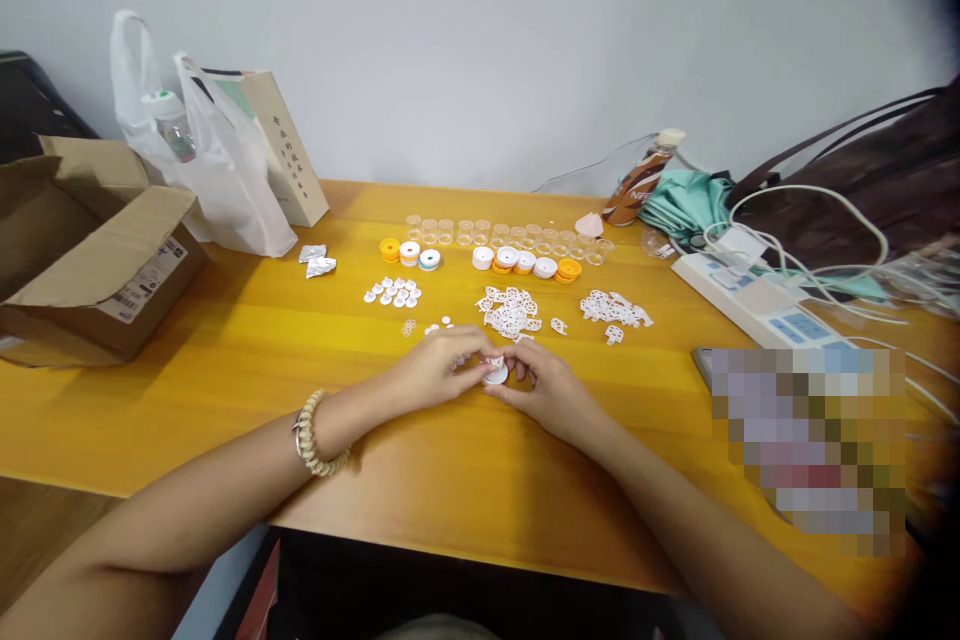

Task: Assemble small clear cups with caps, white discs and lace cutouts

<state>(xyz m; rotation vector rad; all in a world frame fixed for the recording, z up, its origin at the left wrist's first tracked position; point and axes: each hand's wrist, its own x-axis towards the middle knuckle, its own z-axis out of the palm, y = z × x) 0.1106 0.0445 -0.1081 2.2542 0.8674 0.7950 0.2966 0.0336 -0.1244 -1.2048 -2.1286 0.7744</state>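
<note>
i sit at a shiny yellow-brown table (450,460), and my two hands meet near the middle of it. my left hand (439,367), with a bracelet (310,435) on its wrist, pinches a small white round piece (496,375) between thumb and fingers. my right hand (551,390) curls in from the other side and grips the same piece. it sits between my hands, and i cannot tell if it touches the wood.

just past my hands is a pile of white cut-out bits (510,310), and white knobs (394,293) lie to the left. farther back are orange and white lids (409,252), with clear little cups (466,231) behind them.

the brown bottle (640,188) by the wall has white letters, and i can read "nes". the tall box (289,148) has black chinese writing going down its side. the big line looks like "专业的技术", and the line next to it is too small to read. the brown cardboard box (82,265) has a white label (146,282) with black marks and tiny print that i cannot read. the power strip (772,305) on the right has blue patches. near it, blurry squares hide a flat thing (802,450).
</note>
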